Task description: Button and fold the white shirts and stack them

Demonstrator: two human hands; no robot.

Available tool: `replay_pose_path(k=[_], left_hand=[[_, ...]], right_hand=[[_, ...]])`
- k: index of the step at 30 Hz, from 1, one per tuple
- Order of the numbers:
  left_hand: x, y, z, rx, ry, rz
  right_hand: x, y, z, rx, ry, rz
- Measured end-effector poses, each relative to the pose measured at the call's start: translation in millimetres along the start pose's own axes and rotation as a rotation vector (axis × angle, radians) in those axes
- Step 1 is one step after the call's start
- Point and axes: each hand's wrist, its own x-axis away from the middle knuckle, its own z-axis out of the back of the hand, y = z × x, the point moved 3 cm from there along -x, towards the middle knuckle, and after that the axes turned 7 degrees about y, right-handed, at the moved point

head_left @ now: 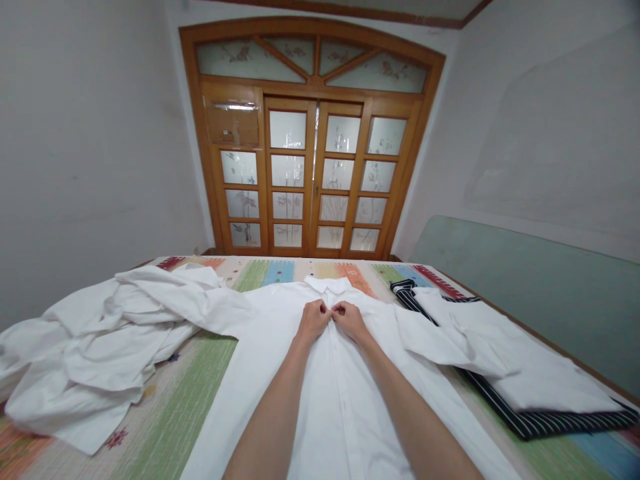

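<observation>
A white button-up shirt [270, 373] lies spread out front side up, its collar [327, 285] toward the far edge and its sleeves out to both sides. Just below the collar, my left hand [315, 319] pinches the front placket with curled fingers. My right hand [349, 319] pinches the same placket from the other side, the fingertips of both hands nearly meeting. Any button between them is too small to make out. Further down, the placket runs between my forearms.
Crumpled white clothes [105, 340] are heaped at the left. On the right, folded white garments [540, 373] lie on a black striped cloth [530, 423]. A colourful striped sheet [175, 393] covers the surface. A pale green board [530, 293] borders the right; wooden doors [315, 173] stand beyond.
</observation>
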Motion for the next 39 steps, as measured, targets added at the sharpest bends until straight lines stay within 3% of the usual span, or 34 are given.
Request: replay_pose_path(k=[9, 20, 39], left_hand=[[-1.1, -2.6, -0.4, 0.027, 0.013, 0.023], [-3.2, -12.5, -6.6, 0.213, 0.017, 0.060], [-4.4, -6.9, -4.9, 0.041, 0.002, 0.010]], right_hand=[[-3.1, 10.2, -7.9, 0.061, -0.010, 0.017], [-0.8, 14.9, -12.5, 0.137, 0.014, 0.180], [-1.0, 16.9, -15.2, 0.177, 0.005, 0.179]])
